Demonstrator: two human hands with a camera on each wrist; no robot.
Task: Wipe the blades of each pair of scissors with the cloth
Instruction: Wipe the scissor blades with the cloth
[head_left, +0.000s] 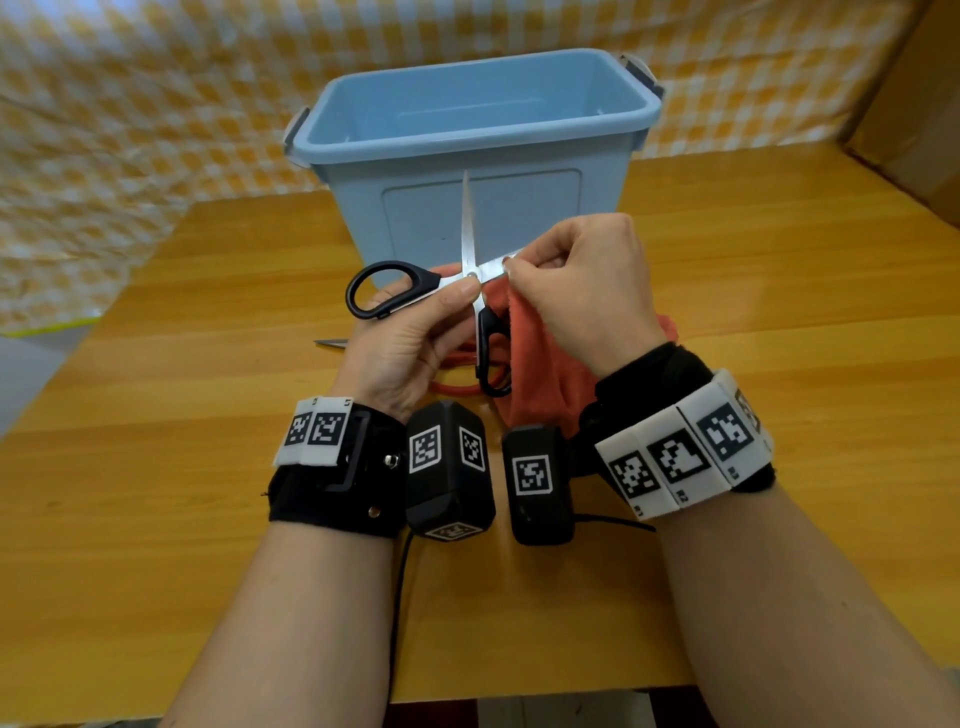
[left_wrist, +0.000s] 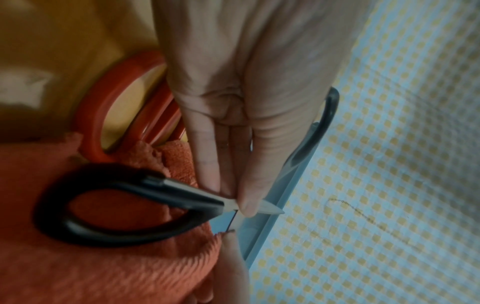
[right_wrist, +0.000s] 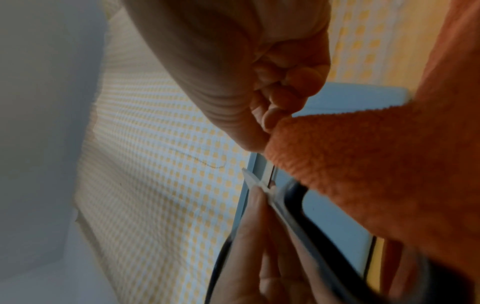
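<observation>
Black-handled scissors (head_left: 470, 270) open, left hand (head_left: 410, 338) holding, right hand (head_left: 582, 280) gripping orange cloth (head_left: 540, 364)

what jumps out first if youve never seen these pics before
The black-handled scissors stand out first: splayed wide open above the middle of the table, the left hand pinching them near the pivot. The right hand holds an orange cloth at one blade. Just behind stands a big blue plastic bin, and orange-handled scissors lie on the wooden table beneath the hands.
</observation>
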